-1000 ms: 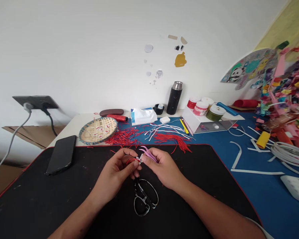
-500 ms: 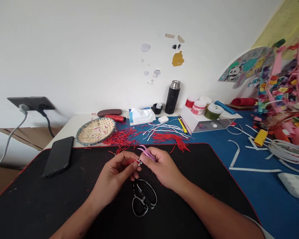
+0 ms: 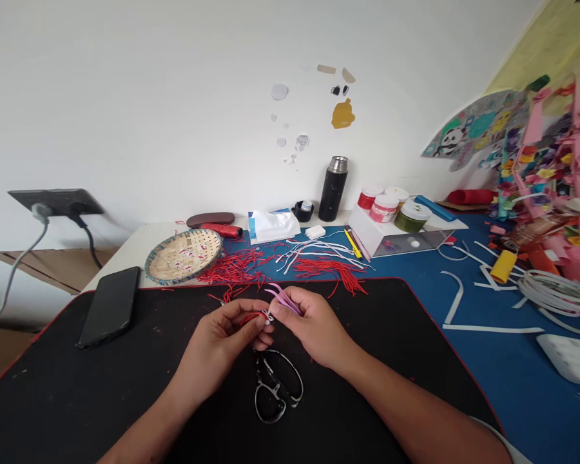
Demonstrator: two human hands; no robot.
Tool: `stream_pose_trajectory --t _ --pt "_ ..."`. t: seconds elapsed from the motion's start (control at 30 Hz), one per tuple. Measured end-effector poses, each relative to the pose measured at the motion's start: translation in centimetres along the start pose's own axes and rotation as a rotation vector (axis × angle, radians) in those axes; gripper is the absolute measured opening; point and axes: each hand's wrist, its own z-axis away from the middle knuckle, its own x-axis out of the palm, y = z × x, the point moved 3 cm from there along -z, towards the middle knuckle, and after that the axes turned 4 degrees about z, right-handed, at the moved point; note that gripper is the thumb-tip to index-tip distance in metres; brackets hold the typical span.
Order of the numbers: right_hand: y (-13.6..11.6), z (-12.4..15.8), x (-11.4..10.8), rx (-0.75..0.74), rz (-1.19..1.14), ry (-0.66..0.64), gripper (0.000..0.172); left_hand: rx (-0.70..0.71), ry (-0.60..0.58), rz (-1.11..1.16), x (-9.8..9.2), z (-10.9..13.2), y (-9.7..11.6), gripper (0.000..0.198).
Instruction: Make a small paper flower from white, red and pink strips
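Note:
My left hand (image 3: 228,334) is closed, pinching red cord (image 3: 252,317) between thumb and fingers. Small loops of white cord (image 3: 269,316) stick out at its fingertips, joined to the red. Close against it, my right hand (image 3: 316,325) grips pink-purple tweezers (image 3: 284,297), whose tips point up and left, away from the cord. Its thumb and forefinger meet at the white loops; whether they pinch them is too small to tell. Just below both hands, scissors (image 3: 275,390) with black handles lie on the black mat (image 3: 357,412); my left hand partly covers their blades.
Behind the hands lie red cord pieces (image 3: 331,269), white cords (image 3: 314,251) and a woven basket (image 3: 157,274) holding small red-and-white pieces. A phone (image 3: 110,306) rests at left. Farther back stand a black flask (image 3: 334,190) and a white box (image 3: 367,232) with lidded jars. White strips (image 3: 493,328) lie right.
The view has shifted very slightly. Both hands keep nearly the same pose, the left still on the red cord and the right still on the tweezers.

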Motion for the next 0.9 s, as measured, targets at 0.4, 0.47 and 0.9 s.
stream_pose_trajectory --t 0.4,0.47,0.9 --pt "-0.16 -0.01 0.02 0.002 -0.001 -0.005 0.03 -0.007 0.036 0.018 -0.04 -0.15 -0.17 0.036" --pt "-0.07 -0.04 0.0 0.003 0.008 -0.003 0.03 -0.009 0.034 0.029 -0.02 -0.2 -0.26 0.035" --pt "0.0 -0.07 0.07 0.03 -0.017 -0.009 0.036 0.003 0.056 0.16 -0.57 -0.58 -0.81 0.034"
